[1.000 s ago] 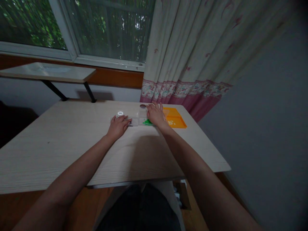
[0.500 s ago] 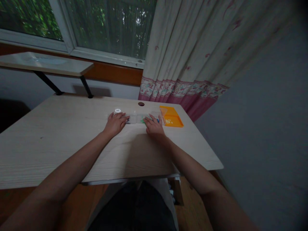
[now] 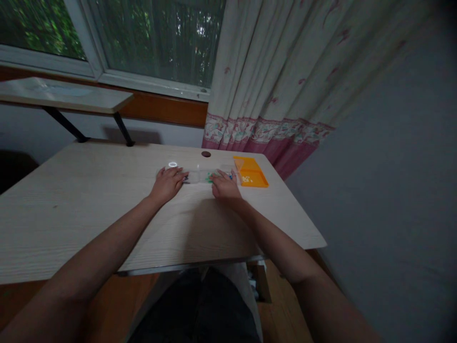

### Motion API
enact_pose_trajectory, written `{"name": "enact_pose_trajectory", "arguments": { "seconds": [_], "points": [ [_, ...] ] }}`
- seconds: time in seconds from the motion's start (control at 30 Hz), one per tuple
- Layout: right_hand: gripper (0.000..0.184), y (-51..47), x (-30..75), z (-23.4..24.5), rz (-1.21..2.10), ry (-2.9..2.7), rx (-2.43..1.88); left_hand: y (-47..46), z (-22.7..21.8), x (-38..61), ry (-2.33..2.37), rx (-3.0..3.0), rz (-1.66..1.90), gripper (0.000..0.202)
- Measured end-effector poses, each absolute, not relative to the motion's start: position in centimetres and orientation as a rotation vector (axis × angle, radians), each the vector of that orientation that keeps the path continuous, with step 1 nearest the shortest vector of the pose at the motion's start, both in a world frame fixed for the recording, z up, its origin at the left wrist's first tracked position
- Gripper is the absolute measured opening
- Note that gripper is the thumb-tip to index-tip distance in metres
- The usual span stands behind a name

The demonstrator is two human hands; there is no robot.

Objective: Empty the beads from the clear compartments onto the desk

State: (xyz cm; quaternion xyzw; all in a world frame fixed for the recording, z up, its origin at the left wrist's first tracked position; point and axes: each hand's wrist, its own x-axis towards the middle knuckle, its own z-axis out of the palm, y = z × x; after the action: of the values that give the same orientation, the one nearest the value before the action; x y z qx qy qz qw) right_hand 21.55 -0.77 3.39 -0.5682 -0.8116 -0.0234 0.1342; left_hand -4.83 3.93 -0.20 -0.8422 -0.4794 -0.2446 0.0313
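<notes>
While the clear box (image 3: 193,177) runs lengthwise from left hand (image 3: 167,184) to right hand (image 3: 225,186), fingers lie part-spread over it, any grip indiscernible; the tray (image 3: 254,165) is nearer the right.

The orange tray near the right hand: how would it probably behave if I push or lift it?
The orange tray would probably stay stiff, since its edges look straight. Lying flat on the table, it seems likelier to slide than tip. The small white pieces inside might shift or spill if it tilts.
</notes>
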Motion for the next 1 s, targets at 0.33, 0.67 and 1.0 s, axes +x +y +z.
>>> {"name": "enact_pose_trajectory", "arguments": {
  "seconds": [0.33,0.67,1.0],
  "points": [
    [0.047,3.7,28.1,7.1,-0.287,-2.108,-1.788,4.3,-0.6,-4.9,-1.472,-2.576,-0.777,0.038],
    [0.043,-2.1,28.8,2.8,-0.232,-2.181,-1.739,4.0,-0.3,-4.7,-1.47,-2.59,-0.8,0.038],
    [0.05,-2.4,29.1,1.1,-0.193,-2.196,-1.694,3.9,-0.3,-4.8,-1.458,-2.587,-0.786,0.039]
  ]
}}
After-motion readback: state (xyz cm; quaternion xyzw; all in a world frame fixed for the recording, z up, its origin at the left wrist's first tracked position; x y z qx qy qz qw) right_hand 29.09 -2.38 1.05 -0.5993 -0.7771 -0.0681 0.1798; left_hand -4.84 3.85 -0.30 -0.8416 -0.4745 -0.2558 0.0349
